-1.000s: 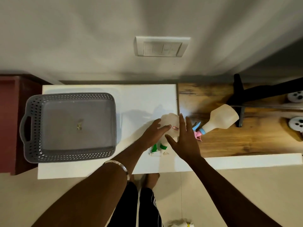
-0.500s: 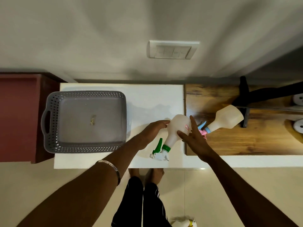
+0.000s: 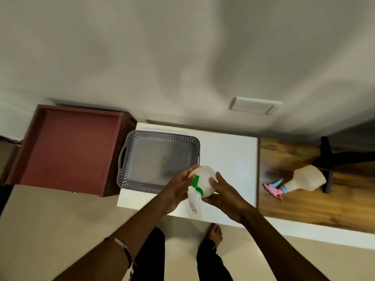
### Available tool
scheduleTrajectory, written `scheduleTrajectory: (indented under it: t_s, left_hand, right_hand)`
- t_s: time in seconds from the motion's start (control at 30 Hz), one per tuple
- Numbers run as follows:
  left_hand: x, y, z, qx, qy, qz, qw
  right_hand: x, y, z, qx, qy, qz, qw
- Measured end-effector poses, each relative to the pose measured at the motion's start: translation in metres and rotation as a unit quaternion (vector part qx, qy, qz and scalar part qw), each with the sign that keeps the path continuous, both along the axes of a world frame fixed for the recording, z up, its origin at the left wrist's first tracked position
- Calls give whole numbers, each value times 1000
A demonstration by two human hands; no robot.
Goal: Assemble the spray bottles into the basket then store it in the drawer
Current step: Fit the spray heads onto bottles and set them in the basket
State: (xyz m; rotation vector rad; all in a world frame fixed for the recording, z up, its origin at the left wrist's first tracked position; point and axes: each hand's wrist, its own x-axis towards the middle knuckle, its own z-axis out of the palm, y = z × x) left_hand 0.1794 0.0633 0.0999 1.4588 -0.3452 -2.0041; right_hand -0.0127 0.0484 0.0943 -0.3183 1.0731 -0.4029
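Holding the green bottle (image 3: 203, 182) between both hands, we have it lifted just beside the near right corner of the basket (image 3: 129, 159), its white nozzle and green trigger pointing toward us. The task is, as we judge it, at an early stage: the basket on the white top (image 3: 229, 153) holds no bottle, only a small speck on its floor that is too small to identify. The pink bottle (image 3: 300, 180) lies on its side on the wood top (image 3: 304, 207), well apart from the basket and untouched. The red drawer (image 3: 69, 151) stands open just left of the basket. Left to do, on our reading: set this bottle in, fetch the pink one, then move the basket into the drawer.

Our left hand (image 3: 176, 191) cups the bottle's left flank, fingers curled round the rounded body up to its far end. Our right hand (image 3: 225, 191) grips the opposite flank, thumb and fingers wrapped on the body near the collar. Both forearms converge from the lower corners of the view, the left wrist carrying a bangle (image 3: 121, 248). The bottle appears tilted, base away from us.
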Motion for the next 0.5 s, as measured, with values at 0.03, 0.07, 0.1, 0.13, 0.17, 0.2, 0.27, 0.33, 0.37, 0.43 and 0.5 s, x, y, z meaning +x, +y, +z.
scheduleTrajectory:
  t_s: [0.03,0.07,0.1,0.13,0.17,0.2,0.27,0.33,0.37,0.43,0.5]
  left_hand:
    - [15,1,2,-10,-9,1,1000]
    - [29,3,5,-15,-17,5,1000]
    - [45,4,7,-14,-28,12,999]
    - [61,4,8,-10,-43,21,999]
    - [77,4,9,-7,-58,31,998]
    - [92,4,8,-6,-72,39,997]
    - [119,3,4,-1,-108,61,992]
    - [150,1,-5,19,-151,81,985]
    - [164,1,-10,28,-166,84,982]
    - [188,2,-21,40,-193,92,976]
    - [208,3,-34,44,-225,103,968]
  right_hand:
    - [16,0,1,-8,8,10,1000]
    - [30,0,3,-21,14,21,999]
    - [48,0,5,-35,25,31,999]
    - [67,1,6,-50,41,35,997]
    - [88,1,6,-63,62,35,995]
    - [110,2,6,-75,88,33,993]
    - [151,4,3,-91,148,33,984]
    - [193,6,-6,-93,190,31,977]
    - [211,8,-12,-94,206,27,974]
    - [239,12,-24,-92,228,15,969]
    - [262,12,-39,-78,251,1,965]
